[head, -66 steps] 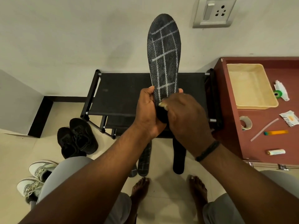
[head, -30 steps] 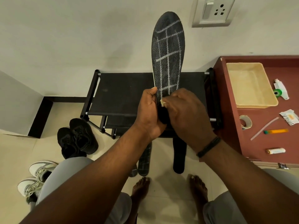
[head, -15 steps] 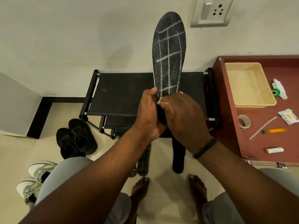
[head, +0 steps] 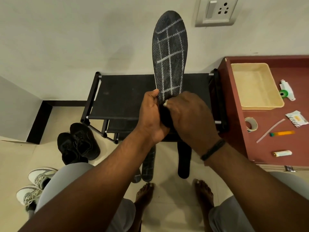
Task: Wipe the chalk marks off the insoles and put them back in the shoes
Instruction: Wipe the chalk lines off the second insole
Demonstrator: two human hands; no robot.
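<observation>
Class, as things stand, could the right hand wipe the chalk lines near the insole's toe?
Probably yes: the right hand works low on the insole, and nothing covers the chalk grid above it.

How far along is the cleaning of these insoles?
Early. The left hand holds the raised insole, most of its chalk grid still showing, while the right hand rubs near the heel. One floor insole looks plain black, another is still marked. The black shoes wait beside the rack.

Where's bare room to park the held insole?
Rack top, bare left of the left hand. Table strip between tape roll and battery. Floor by the feet is crowded: insoles, black shoes.
</observation>
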